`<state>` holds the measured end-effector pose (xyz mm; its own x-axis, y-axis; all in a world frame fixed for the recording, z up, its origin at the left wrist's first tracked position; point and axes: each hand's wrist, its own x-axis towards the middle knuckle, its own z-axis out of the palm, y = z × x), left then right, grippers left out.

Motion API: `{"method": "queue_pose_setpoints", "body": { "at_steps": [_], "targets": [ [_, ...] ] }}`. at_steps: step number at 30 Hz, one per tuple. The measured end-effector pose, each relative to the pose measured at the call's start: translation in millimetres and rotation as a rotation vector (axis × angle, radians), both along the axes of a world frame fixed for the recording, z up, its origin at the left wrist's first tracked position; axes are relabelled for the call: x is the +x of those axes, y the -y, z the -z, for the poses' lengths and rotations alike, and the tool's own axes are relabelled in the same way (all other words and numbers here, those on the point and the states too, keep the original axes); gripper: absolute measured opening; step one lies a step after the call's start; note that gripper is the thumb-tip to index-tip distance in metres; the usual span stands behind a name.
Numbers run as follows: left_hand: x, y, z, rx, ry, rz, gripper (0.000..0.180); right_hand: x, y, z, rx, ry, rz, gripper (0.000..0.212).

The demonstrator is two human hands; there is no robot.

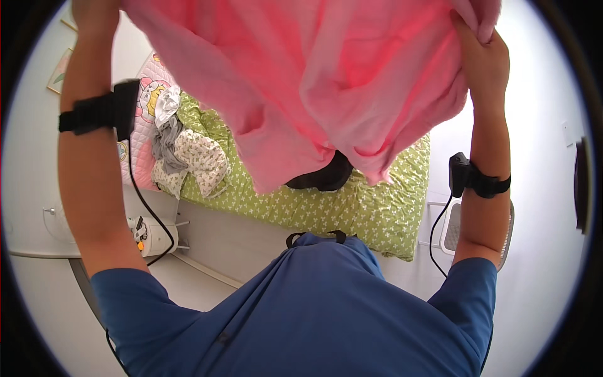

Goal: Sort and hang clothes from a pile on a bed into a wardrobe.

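With our right hand (490,63) we pinch the edge of a pink cloth (276,75), thumb and fingers closed on its upper right corner. Our left hand (95,9) is cut off at the top edge, so we cannot tell its grip. The cloth hangs spread between our arms, in front of the green bedding (301,210).

- cloth (370,56): straight-up pink, kinda hotter pink down in the folds
- bedspread (295,207): green with a little white sprig print all over
- quilted pad (138,169): pink, cartoon bunny print with some yellow
- crumpled fabric (202,157): off-white, tiny darker motifs
- bundle beside it (165,144): plain grey
- shirt (326,301): solid blue
- arm straps (490,186): both black, tbh pretty plain
- wall (540,94): whitish
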<state>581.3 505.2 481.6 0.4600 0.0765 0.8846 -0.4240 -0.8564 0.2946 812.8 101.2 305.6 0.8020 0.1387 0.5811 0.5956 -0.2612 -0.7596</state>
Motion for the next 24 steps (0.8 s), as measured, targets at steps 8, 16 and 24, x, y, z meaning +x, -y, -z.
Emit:
{"method": "queue_pose_setpoints", "body": {
  "at_steps": [8, 16, 24],
  "targets": [
    [51, -31, 291, -0.463, -0.866, -0.229, 0.057, 31, 0, 189, -0.365, -0.495, -0.322, 0.036],
    [24, 70, 525, -1.319, -1.516, -0.134, 0.061, -30, 17, 332, -0.776, -1.264, -0.488, 0.027],
    [62, 57, 562, -1.254, -1.468, 0.009, 0.052, -4, 63, 409, -0.297, -1.301, -0.546, 0.034]
  ]
}}
